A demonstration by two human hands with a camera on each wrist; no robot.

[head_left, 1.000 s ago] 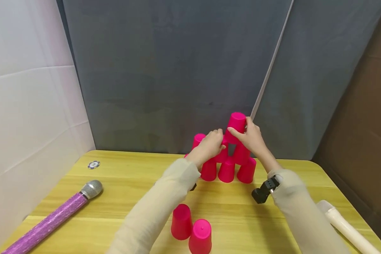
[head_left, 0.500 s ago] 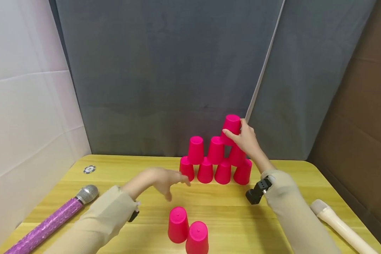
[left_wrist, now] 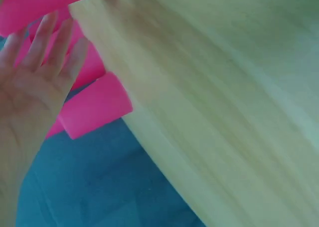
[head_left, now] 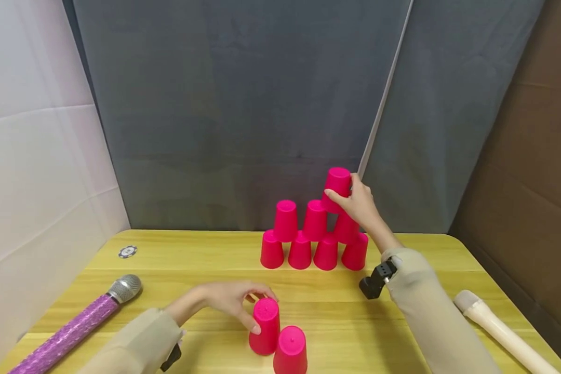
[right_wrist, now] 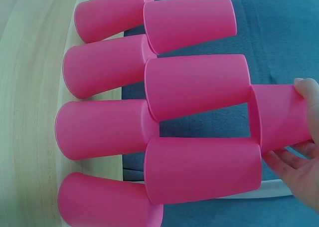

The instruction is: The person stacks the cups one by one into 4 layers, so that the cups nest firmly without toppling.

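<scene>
Left hand (head_left: 231, 301) has dropped from the pyramid (head_left: 308, 241) to the 6 o'clock cup (head_left: 265, 326), fingers closing round it; right hand (head_left: 357, 203) still holds the top cup (head_left: 337, 184).

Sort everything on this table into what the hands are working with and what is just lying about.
In use:
- cup pyramid
- top cup, gripped by right hand
- loose cup, touched by left hand
- second loose cup

Lying about:
- purple microphone
- cream microphone
- poker chip

place: makeshift recording booth | evidence: grey backdrop (head_left: 243, 104), wooden table (head_left: 187, 259), cardboard wall (head_left: 533, 156)
</scene>
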